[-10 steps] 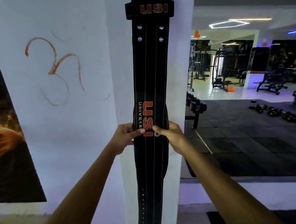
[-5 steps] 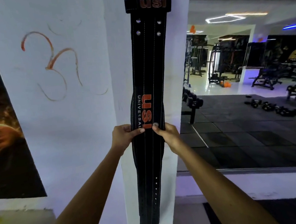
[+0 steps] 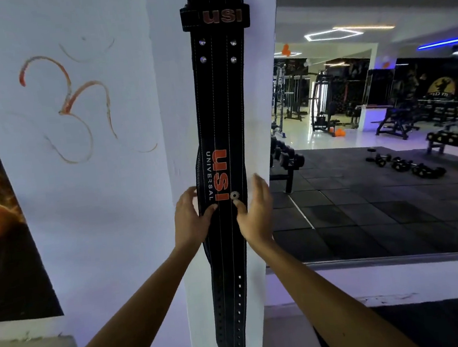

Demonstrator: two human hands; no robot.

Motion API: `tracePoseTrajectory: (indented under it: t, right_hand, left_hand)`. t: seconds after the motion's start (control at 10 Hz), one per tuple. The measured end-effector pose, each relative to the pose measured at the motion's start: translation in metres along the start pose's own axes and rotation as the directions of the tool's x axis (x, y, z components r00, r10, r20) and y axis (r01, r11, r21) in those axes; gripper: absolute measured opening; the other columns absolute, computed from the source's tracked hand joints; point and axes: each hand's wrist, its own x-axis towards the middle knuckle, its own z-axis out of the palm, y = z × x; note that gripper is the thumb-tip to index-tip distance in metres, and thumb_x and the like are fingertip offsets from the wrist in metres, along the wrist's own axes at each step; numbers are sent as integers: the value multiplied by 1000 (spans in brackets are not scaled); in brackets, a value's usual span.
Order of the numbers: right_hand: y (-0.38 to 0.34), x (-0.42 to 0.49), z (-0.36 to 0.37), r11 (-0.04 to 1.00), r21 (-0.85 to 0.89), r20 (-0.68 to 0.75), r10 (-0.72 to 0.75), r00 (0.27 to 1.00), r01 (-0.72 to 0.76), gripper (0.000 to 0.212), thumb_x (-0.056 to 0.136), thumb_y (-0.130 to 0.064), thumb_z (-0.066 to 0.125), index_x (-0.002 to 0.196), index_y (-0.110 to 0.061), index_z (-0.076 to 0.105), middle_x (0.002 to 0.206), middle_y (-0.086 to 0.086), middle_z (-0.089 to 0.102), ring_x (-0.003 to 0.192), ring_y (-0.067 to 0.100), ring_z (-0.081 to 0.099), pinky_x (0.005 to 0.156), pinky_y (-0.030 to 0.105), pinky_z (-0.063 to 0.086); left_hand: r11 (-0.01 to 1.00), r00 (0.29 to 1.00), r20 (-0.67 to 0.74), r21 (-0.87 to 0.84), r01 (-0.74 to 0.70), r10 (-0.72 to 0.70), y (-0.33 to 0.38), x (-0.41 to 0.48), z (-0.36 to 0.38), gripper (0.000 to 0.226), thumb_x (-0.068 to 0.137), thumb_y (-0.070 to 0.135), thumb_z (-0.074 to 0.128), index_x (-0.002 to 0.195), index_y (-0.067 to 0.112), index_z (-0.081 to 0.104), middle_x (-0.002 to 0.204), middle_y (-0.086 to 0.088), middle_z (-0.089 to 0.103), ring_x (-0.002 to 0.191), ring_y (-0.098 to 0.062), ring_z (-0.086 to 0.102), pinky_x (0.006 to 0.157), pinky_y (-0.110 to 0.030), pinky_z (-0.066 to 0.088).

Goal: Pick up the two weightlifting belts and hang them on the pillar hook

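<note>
A long black weightlifting belt (image 3: 219,104) with orange "USI" lettering hangs straight down the front of the white pillar (image 3: 260,108); its top runs out of the frame, so the hook is hidden. The stitched edge of a second black belt (image 3: 197,165) shows just behind it on the left. My left hand (image 3: 191,219) holds the belts' left edge, fingers curled at the side and thumb on the front. My right hand (image 3: 255,212) is at the right edge with its fingers spread and lifted off; only the thumb touches the belt near a metal rivet (image 3: 234,195).
A white wall with an orange drawn symbol (image 3: 70,107) and a dark poster (image 3: 0,223) is to the left. To the right is a large mirror or opening (image 3: 374,159) showing dark gym flooring, a dumbbell rack (image 3: 285,156), loose dumbbells and machines.
My right hand has opened, its fingers lifting off the belt's right edge. Both hands have shifted slightly lower along the belt, which now hangs flat against the pillar.
</note>
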Motion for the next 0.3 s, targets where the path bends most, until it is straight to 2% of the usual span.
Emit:
tracePoseTrajectory:
  t: [0.1, 0.2, 0.3]
  right_hand:
    - [-3, 5, 1, 928, -201, 80, -303, 950, 313, 77, 91, -7, 62, 155, -10, 19, 165, 11, 15, 153, 26, 9, 118, 32, 25]
    - [-4, 7, 3, 862, -298, 159, -379, 912, 410, 75, 92, -8, 62, 155, -10, 21, 165, 12, 11, 153, 29, 7, 121, 46, 27]
    - [2, 4, 6, 851, -324, 217, -359, 908, 414, 74, 92, -14, 63, 154, -9, 22, 165, 13, 12, 153, 30, 8, 122, 48, 21]
  left_hand:
    - [921, 956, 21, 263, -288, 293, 2, -1, 2, 71, 92, 20, 61, 153, 14, 25, 161, -7, 28, 150, -26, 20, 116, -43, 28]
    - [760, 894, 242, 472, -448, 377, 6, -1, 0, 69, 98, 29, 47, 157, 22, 14, 165, 3, -1, 153, -19, -3, 118, -50, 24]
    - [705, 885, 357, 543, -456, 297, 6, -6, -3, 68, 100, 38, 38, 157, 23, 4, 161, 8, -15, 150, -14, -16, 122, -53, 15]
